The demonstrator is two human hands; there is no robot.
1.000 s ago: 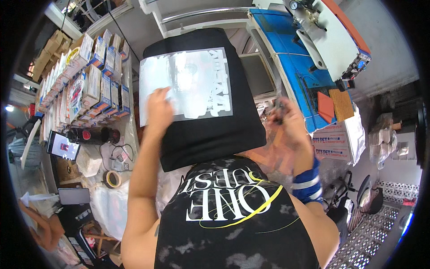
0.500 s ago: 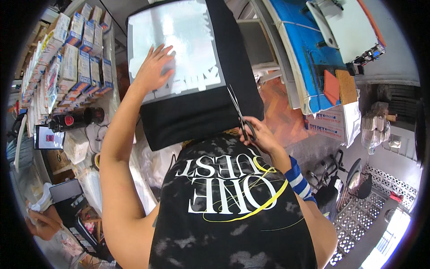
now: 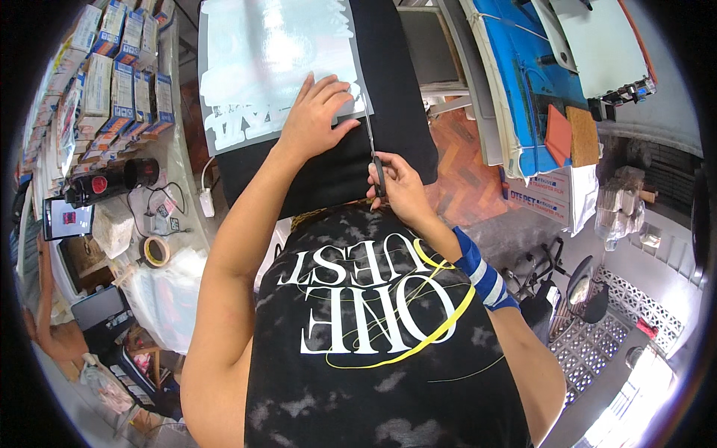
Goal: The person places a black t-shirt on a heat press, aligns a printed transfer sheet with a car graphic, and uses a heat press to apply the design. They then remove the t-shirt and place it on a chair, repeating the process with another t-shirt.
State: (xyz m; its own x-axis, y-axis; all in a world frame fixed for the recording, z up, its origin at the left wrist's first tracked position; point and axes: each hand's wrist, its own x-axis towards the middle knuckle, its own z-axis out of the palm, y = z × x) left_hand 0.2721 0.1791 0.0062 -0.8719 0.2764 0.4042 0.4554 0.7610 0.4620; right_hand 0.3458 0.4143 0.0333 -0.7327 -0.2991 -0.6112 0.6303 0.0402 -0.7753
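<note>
A whitish, glossy film sheet (image 3: 258,52) with a ragged-edged printed area lies over a black cloth-covered surface (image 3: 403,112). My left hand (image 3: 317,119) rests flat on the near right part of the sheet, fingers stretched out. My right hand (image 3: 401,187) grips the black handles of a pair of scissors (image 3: 370,138). Its long metal blades point away from me at the sheet's right edge, close to my left fingers. Whether the blades have the film between them is hard to make out.
Stacked boxes (image 3: 119,97) line a shelf on the left, with a black cylindrical device (image 3: 101,187) and a tape roll (image 3: 154,252) nearer. On the right stand a blue-topped table (image 3: 515,82) and a printed carton (image 3: 541,198). At lower left, another person's arm (image 3: 52,299) shows.
My left hand has slid nearer and right across the sheet. The scissors have moved from beyond the sheet's near right corner to its right edge, their blades closer together. The view has shifted.
</note>
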